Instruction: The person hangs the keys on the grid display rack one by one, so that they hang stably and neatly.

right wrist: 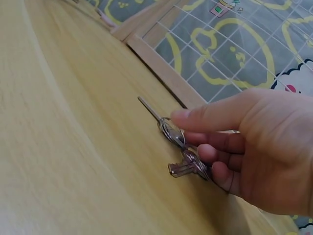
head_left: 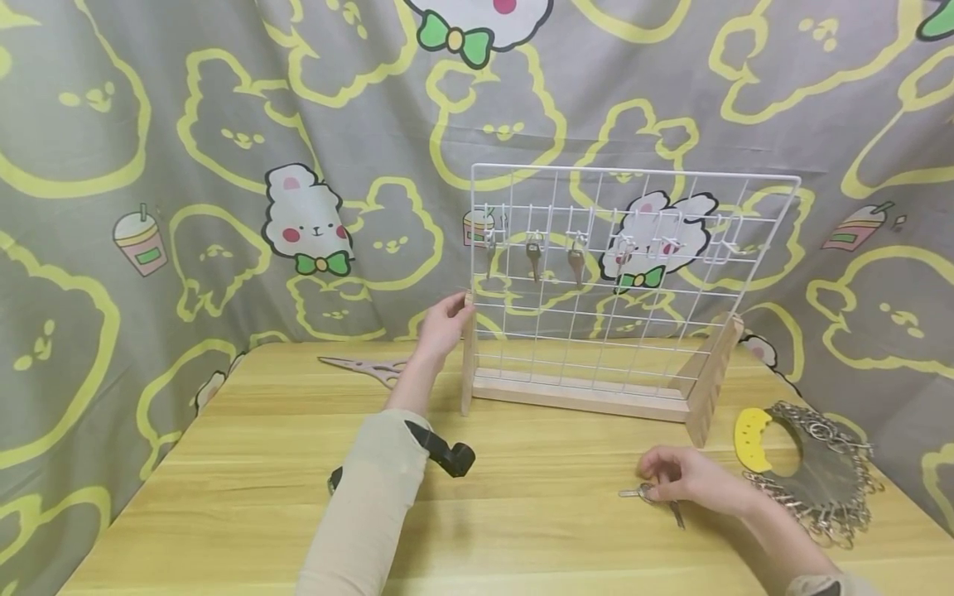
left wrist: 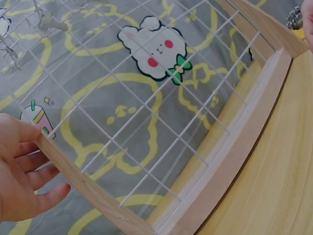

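Observation:
A white wire grid rack [head_left: 596, 314] stands on the table in wooden side posts, with several keys [head_left: 576, 263] hanging from hooks along its upper part. My left hand [head_left: 443, 327] holds the top of the left wooden post [head_left: 468, 364]. In the left wrist view, the thumb of that left hand [left wrist: 22, 166] touches the post's end and the other fingers lie behind it. Low over the table in front of the rack, my right hand [head_left: 693, 480] pinches keys [right wrist: 182, 169] on metal split rings [right wrist: 171, 132]. Two key blades stick out below its fingertips, pointing different ways.
At the right lies a grey curved piece with a yellow section [head_left: 751, 440] and many metal rings [head_left: 838, 521] round its edge. Pinkish scissors [head_left: 365, 367] rest behind my left forearm. A patterned curtain [head_left: 246, 248] hangs behind the wooden table [head_left: 246, 463].

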Demonstrator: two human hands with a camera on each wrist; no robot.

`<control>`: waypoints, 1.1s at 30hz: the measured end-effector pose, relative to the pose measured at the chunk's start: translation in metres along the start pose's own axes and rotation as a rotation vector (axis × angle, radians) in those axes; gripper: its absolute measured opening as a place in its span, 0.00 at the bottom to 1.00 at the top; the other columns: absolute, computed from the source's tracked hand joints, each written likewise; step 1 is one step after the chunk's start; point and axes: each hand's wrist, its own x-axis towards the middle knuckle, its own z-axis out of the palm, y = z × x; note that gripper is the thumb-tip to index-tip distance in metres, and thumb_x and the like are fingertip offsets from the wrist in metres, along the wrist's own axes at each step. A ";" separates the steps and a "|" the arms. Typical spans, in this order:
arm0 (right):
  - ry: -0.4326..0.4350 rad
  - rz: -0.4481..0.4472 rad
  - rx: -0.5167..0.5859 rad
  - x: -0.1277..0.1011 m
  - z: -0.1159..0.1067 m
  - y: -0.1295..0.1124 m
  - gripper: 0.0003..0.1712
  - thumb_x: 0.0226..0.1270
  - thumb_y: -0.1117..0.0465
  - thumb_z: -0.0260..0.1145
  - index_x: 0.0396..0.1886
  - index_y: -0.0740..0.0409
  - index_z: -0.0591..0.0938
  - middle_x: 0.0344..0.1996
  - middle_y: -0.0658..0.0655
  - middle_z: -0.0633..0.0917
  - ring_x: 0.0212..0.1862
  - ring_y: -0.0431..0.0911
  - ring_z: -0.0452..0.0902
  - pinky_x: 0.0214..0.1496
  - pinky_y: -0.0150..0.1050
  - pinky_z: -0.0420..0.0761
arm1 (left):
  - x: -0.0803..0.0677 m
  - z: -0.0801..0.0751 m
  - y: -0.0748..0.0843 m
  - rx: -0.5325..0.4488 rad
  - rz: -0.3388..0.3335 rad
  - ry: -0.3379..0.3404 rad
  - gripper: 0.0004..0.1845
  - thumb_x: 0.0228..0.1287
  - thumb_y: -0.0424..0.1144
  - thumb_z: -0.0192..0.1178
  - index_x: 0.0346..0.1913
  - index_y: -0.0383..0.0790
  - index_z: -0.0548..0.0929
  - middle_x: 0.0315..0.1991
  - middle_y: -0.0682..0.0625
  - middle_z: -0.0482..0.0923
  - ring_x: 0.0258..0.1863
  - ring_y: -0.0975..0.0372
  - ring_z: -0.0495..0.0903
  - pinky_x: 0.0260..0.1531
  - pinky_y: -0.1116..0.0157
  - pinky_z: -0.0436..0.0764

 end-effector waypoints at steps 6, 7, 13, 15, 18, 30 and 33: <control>-0.030 0.010 -0.046 0.000 0.001 -0.001 0.16 0.56 0.67 0.66 0.44 0.70 0.76 0.31 0.54 0.77 0.29 0.37 0.69 0.27 0.32 0.74 | -0.001 -0.001 0.000 0.007 0.005 0.004 0.26 0.69 0.41 0.53 0.67 0.38 0.65 0.65 0.44 0.65 0.64 0.54 0.63 0.63 0.59 0.64; -0.031 0.011 -0.060 0.001 0.001 -0.002 0.16 0.56 0.66 0.66 0.43 0.69 0.77 0.31 0.55 0.77 0.29 0.37 0.69 0.27 0.32 0.74 | -0.001 -0.001 -0.001 0.010 0.004 0.004 0.26 0.69 0.41 0.53 0.67 0.38 0.65 0.65 0.44 0.65 0.64 0.54 0.63 0.63 0.59 0.64; -0.009 0.028 -0.106 0.003 0.002 -0.005 0.13 0.55 0.64 0.68 0.39 0.65 0.78 0.29 0.52 0.76 0.28 0.37 0.68 0.26 0.32 0.73 | -0.001 0.000 -0.001 0.014 0.000 0.000 0.26 0.69 0.42 0.53 0.67 0.39 0.65 0.65 0.44 0.66 0.64 0.54 0.64 0.62 0.59 0.65; 0.003 0.026 -0.104 0.004 0.001 -0.004 0.13 0.54 0.64 0.68 0.38 0.64 0.77 0.26 0.51 0.75 0.26 0.36 0.68 0.24 0.31 0.72 | -0.001 0.000 -0.001 0.010 0.001 0.000 0.25 0.69 0.42 0.52 0.67 0.39 0.65 0.64 0.44 0.66 0.64 0.55 0.64 0.62 0.59 0.65; 0.028 0.029 -0.087 0.005 0.001 -0.002 0.09 0.55 0.66 0.67 0.34 0.63 0.77 0.23 0.50 0.76 0.24 0.35 0.69 0.22 0.31 0.73 | 0.000 0.001 -0.001 0.005 0.003 0.001 0.25 0.69 0.41 0.52 0.67 0.38 0.65 0.64 0.44 0.66 0.64 0.55 0.64 0.62 0.59 0.65; 0.145 0.116 -0.002 0.009 -0.002 0.002 0.07 0.60 0.67 0.62 0.33 0.69 0.77 0.23 0.57 0.80 0.23 0.40 0.74 0.23 0.32 0.78 | 0.001 0.001 -0.001 -0.003 0.004 0.009 0.25 0.69 0.40 0.52 0.66 0.37 0.65 0.64 0.44 0.66 0.64 0.55 0.64 0.63 0.60 0.65; 0.173 0.118 0.026 0.010 -0.004 0.000 0.09 0.60 0.67 0.62 0.34 0.71 0.76 0.24 0.58 0.80 0.25 0.41 0.75 0.25 0.34 0.80 | 0.000 0.001 -0.001 -0.005 0.001 0.006 0.25 0.69 0.40 0.52 0.67 0.37 0.65 0.64 0.44 0.66 0.64 0.55 0.64 0.63 0.60 0.65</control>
